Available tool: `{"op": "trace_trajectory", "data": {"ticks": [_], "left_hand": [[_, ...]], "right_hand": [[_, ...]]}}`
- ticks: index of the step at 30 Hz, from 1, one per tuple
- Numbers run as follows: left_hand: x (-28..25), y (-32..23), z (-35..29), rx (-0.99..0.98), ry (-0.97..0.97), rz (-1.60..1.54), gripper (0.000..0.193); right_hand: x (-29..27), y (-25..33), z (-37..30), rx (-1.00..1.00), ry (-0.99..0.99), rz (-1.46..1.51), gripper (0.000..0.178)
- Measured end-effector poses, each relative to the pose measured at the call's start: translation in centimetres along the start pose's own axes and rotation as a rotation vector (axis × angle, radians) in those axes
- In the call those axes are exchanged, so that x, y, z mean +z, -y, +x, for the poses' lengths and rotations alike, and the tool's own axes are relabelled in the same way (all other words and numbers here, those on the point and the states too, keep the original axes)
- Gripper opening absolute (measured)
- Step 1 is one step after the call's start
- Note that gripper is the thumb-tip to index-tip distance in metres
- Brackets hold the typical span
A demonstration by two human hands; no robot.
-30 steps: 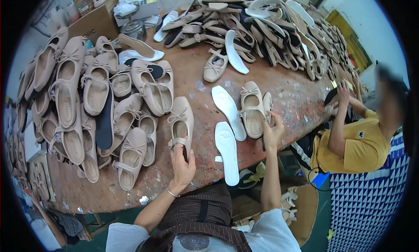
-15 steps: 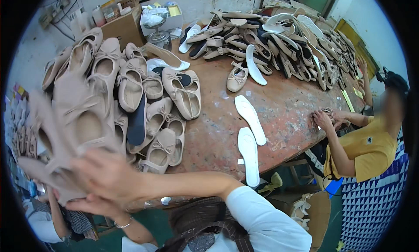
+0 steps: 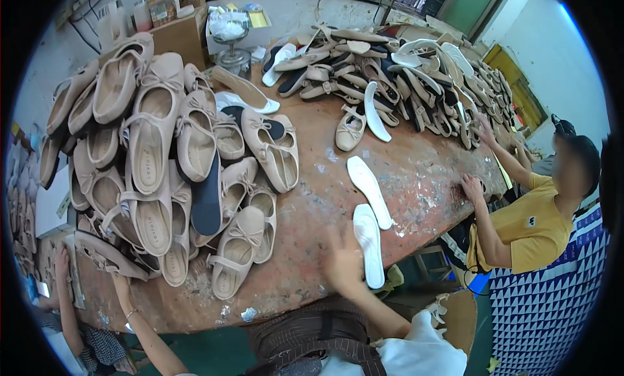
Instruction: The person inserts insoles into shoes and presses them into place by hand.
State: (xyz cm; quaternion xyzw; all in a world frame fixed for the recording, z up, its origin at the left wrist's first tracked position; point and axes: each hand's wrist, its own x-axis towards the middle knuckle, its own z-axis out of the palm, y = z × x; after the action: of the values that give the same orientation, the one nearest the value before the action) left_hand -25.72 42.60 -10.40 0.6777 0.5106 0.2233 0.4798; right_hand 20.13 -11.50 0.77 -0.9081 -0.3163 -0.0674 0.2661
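Note:
My left hand (image 3: 123, 290) is at the lower left of the table, at the edge of a beige strapped flat shoe (image 3: 109, 256). Its fingers are partly hidden against the shoe and appear closed on it. That shoe lies tilted at the foot of a heap of beige flats (image 3: 155, 158) with bows and straps. My right hand (image 3: 343, 264) is smeared by motion just left of the nearer white insole (image 3: 369, 241), and whether it touches it is unclear. A second white insole (image 3: 369, 188) lies beyond it.
A big heap of beige shoes (image 3: 364, 67) covers the table's (image 3: 312, 200) far side; a lone shoe (image 3: 350, 130) sits before it. A person in yellow (image 3: 533, 220) works at the right, another behind. Someone else's hand (image 3: 62, 264) is at far left. A cardboard box (image 3: 460, 321) stands below the table.
Both hands were together at the left with beige shoes lifted; the shoes are now on the heap. My right hand has swung right to the insoles, while my left stays low at the heap.

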Motion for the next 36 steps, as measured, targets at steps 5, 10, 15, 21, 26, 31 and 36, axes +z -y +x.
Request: {"op": "trace_trajectory", "data": {"ticks": [5, 10, 15, 21, 26, 31, 36], "left_hand": [[-0.9, 1.2, -0.4, -0.005, -0.113, -0.074, 0.069], [1.2, -0.2, -1.8, 0.041, -0.396, -0.244, 0.068], [5.3, -5.6, -6.9, 0.362, -0.56, -0.166, 0.076], [10.4, -18.5, -12.0, 0.452, -1.091, 0.11, 0.077], [17.2, -35.0, -16.1, 0.949, -1.349, 0.07, 0.067], [30.9, -48.1, -14.1, 1.134, -0.598, 0.047, 0.064], [46.3, -55.2, -3.1, 1.231, -0.009, 0.533, 0.07]], "right_hand": [[-3.2, -11.6, -2.5, 0.369, -0.02, -0.265, 0.054], [-3.8, -13.6, 0.4, 0.3, -0.139, -0.188, 0.029], [-7.2, -13.3, 3.8, 0.407, -0.275, 0.339, 0.027], [-9.9, -13.7, 5.3, 0.577, -0.288, 1.646, 0.048], [-6.1, -13.8, 4.2, 0.358, -0.094, 2.199, 0.045], [-0.3, -14.3, 4.4, 0.48, 0.03, 2.126, 0.025], [2.1, -14.4, 5.3, 0.608, 0.021, 1.719, 0.029]]}}
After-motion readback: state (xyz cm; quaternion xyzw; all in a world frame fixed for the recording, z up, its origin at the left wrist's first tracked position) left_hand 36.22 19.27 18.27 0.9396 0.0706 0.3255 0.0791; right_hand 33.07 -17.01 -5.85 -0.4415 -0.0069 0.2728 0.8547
